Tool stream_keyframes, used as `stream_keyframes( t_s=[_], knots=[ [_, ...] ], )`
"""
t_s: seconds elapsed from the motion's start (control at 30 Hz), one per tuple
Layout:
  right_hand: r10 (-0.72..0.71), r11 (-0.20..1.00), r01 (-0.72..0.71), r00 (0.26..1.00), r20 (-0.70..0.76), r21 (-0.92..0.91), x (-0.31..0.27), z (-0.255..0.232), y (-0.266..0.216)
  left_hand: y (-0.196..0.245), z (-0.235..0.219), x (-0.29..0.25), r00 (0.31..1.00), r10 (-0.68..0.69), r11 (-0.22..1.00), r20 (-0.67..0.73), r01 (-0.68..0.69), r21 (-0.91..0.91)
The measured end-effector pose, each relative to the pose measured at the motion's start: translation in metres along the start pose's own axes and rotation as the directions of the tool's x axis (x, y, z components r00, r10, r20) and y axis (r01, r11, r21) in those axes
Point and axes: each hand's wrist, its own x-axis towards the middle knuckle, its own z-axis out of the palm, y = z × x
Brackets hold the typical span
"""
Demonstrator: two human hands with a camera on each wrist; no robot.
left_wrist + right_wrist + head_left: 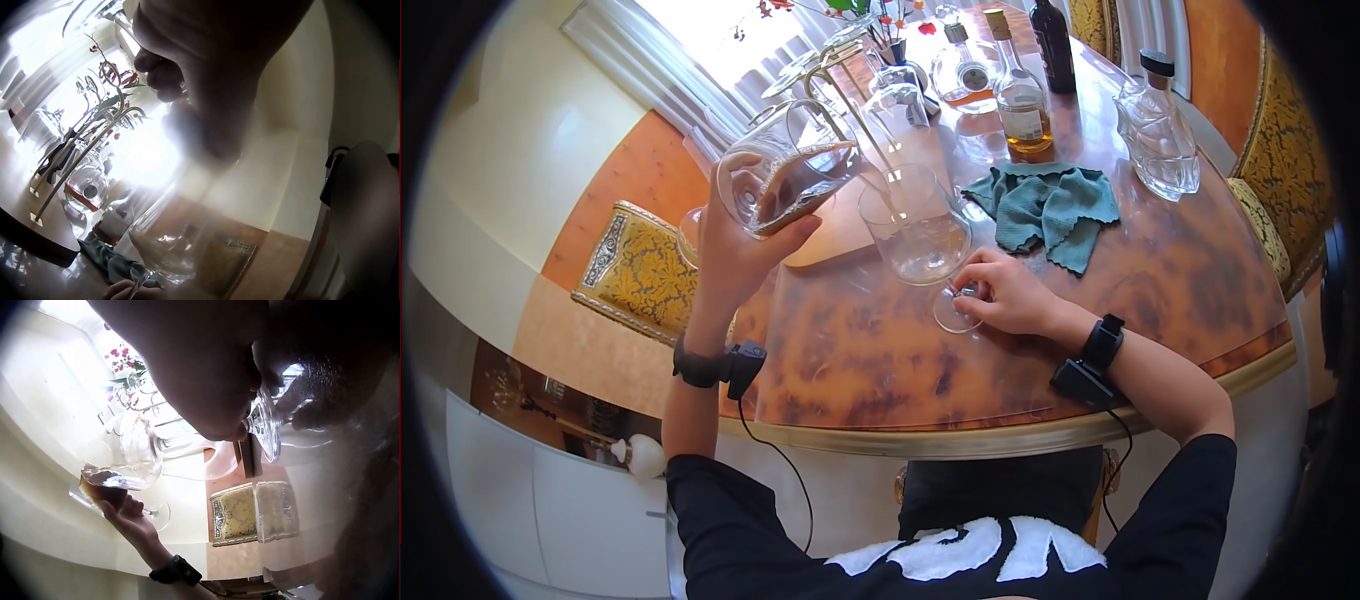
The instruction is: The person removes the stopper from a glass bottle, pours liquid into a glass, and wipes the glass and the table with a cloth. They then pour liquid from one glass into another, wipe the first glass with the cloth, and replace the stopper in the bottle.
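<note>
My left hand (745, 255), raised over the table's left side, holds a tilted wine glass (745, 190) by its lower part. Dark brown liquid (103, 490) lies along the side of its bowl, up toward the rim. Below and to the right, a second, clear wine glass (915, 240) stands on the table; its bowl looks empty. My right hand (1010, 290) pinches this glass's stem just above the round foot (950, 318). In the left wrist view the clear glass's bowl (165, 253) shows above the right fingers (134, 292).
Behind the glasses stands a wooden board (830, 240) with brass hooks (850, 85). A green cloth (1055, 210) lies right of centre. Beyond it are an amber liquor bottle (1022, 110), a dark bottle (1053, 50), a round decanter (970, 75) and a clear glass bottle (1157, 135).
</note>
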Motion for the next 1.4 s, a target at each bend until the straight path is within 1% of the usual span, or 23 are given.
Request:
stream_keyframes(
  t_s=[0.07, 0.23, 0.37, 0.43, 0.47, 0.53, 0.63, 0.77, 0.87, 0.97, 1.03, 1.17, 1.23, 1.27, 1.37, 1.4],
  knots=[
    [-0.001, 1.0, 0.001, 1.0, 0.008, 0.001, 0.0, 0.0, 0.0, 0.0, 0.0, 0.002, 1.0, -0.006, 1.0, 0.012, 0.006, 0.01],
    [-0.006, 1.0, 0.006, 1.0, 0.004, -0.003, 0.0, -0.001, 0.0, -0.004, 0.001, 0.003, 0.999, 0.033, 0.999, -0.01, -0.032, 0.012],
    [-0.005, 1.0, 0.005, 1.0, 0.011, 0.018, 0.0, 0.0, 0.001, -0.008, 0.0, 0.004, 0.999, 0.033, 0.999, -0.016, -0.033, 0.021],
    [-0.003, 1.0, 0.003, 1.0, 0.014, 0.02, 0.0, 0.0, 0.0, -0.005, -0.003, 0.005, 1.0, 0.021, 0.997, 0.009, -0.022, 0.077],
    [0.0, 1.0, 0.0, 1.0, 0.019, 0.021, -0.001, -0.001, 0.0, -0.002, -0.003, 0.006, 1.0, 0.022, 0.997, 0.01, -0.022, 0.078],
    [0.004, 1.0, -0.005, 1.0, 0.02, 0.023, -0.001, -0.001, 0.0, 0.003, -0.003, 0.007, 0.999, 0.034, 0.988, 0.014, -0.035, 0.148],
    [0.005, 1.0, -0.005, 1.0, 0.018, 0.028, -0.001, 0.0, 0.001, 0.002, -0.002, 0.01, 0.997, 0.072, 0.99, 0.003, -0.072, 0.121],
    [-0.004, 1.0, 0.004, 1.0, 0.016, 0.018, 0.0, 0.0, 0.001, 0.008, -0.007, 0.013, 0.998, 0.051, 0.982, 0.022, -0.054, 0.18],
    [-0.006, 1.0, 0.006, 1.0, 0.013, 0.029, -0.001, 0.0, 0.001, 0.012, -0.01, 0.016, 0.996, 0.079, 0.975, 0.034, -0.085, 0.204],
    [0.0, 1.0, -0.001, 1.0, 0.018, 0.029, -0.001, -0.001, 0.0, 0.014, -0.014, 0.017, 0.998, 0.045, 0.978, 0.052, -0.055, 0.203],
    [-0.005, 1.0, 0.005, 1.0, 0.018, 0.028, 0.0, 0.0, 0.001, 0.016, -0.017, 0.019, 0.995, 0.077, 0.961, 0.058, -0.089, 0.26],
    [-0.012, 1.0, 0.012, 1.0, 0.012, 0.023, -0.001, 0.0, 0.001, 0.023, -0.022, 0.022, 0.994, 0.081, 0.957, 0.074, -0.098, 0.273],
    [-0.009, 1.0, 0.008, 1.0, 0.014, 0.022, -0.001, -0.001, 0.0, 0.028, -0.026, 0.022, 0.995, 0.045, 0.929, 0.089, -0.074, 0.363],
    [-0.006, 1.0, 0.006, 1.0, 0.017, 0.021, -0.001, -0.001, 0.0, 0.029, -0.027, 0.022, 0.995, 0.046, 0.929, 0.09, -0.076, 0.363],
    [-0.003, 1.0, 0.003, 1.0, 0.014, 0.018, -0.001, 0.0, 0.001, 0.032, -0.029, 0.024, 0.992, 0.082, 0.915, 0.093, -0.112, 0.386],
    [-0.003, 1.0, 0.002, 1.0, 0.015, 0.019, -0.001, 0.0, 0.001, 0.032, -0.03, 0.024, 0.992, 0.095, 0.895, 0.088, -0.124, 0.429]
  ],
)
